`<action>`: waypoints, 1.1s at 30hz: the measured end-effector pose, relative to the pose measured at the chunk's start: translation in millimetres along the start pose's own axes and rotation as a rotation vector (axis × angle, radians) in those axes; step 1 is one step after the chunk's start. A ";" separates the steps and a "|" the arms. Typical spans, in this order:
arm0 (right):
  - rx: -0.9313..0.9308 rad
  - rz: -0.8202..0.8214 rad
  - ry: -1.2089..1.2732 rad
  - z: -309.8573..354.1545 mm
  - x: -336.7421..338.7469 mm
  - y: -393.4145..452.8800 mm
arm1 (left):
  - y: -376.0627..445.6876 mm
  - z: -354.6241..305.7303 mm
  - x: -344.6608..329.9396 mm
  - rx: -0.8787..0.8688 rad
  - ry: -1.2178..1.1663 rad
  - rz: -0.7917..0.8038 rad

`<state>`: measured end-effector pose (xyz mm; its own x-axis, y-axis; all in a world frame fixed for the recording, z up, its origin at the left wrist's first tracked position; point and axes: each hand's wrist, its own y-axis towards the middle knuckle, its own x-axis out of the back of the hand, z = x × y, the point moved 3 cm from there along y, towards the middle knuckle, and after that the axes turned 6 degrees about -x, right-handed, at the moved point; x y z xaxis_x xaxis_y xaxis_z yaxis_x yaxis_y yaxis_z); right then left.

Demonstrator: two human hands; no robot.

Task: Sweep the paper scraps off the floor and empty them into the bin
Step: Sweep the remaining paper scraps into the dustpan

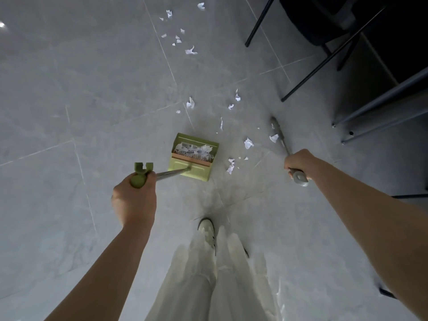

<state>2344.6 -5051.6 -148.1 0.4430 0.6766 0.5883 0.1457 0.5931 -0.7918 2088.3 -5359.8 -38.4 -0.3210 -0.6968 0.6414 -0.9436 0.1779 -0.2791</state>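
- Left hand [134, 200] wraps the green grip at the top of the dustpan handle [172, 174]; fingers curled round it, clip end sticking up past the fist.
- Dustpan [193, 158] sits at the far end of that handle, ahead and right of the left hand, on the floor [69, 89], already holding a heap of white scraps.
- Right hand [298, 163] grips the top of the broom [283, 141]; grey end cap pokes out below the fist.
- Broom shaft runs forward and slightly left from the right hand; head too blurred to make out.
- Loose scraps [248, 143] lie between the two hands' tools: a few just right of the dustpan, one touching or just beside the broom shaft.
- More scraps further ahead of both hands, in a cluster past the dustpan and another cluster well beyond.
- Black chair legs [324, 63] ahead and right of the right hand; grey table legs [379, 119] right of the broom.
- Pale trousers and a shoe [206, 230] below, between the forearms.
- Bin not seen.
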 end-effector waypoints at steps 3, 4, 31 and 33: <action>-0.011 0.026 -0.083 11.9 -7.2 -26.8 | 15.3 -16.5 0.0 -0.025 0.043 0.026; -0.016 0.043 -0.091 13.6 -10.4 -35.8 | 18.8 -21.5 0.9 -0.034 0.053 0.030; -0.362 0.475 0.481 -19.6 -7.3 -139.8 | -3.0 -79.5 37.7 0.077 -0.094 -0.013; -0.372 0.473 0.493 -11.8 -17.7 -138.0 | -6.0 -79.9 36.2 0.093 -0.103 -0.029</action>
<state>2327.1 -5150.7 -51.2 0.8613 0.4977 0.1019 0.0916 0.0452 -0.9948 2076.0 -5330.6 43.6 -0.2796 -0.7691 0.5748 -0.9393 0.0950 -0.3298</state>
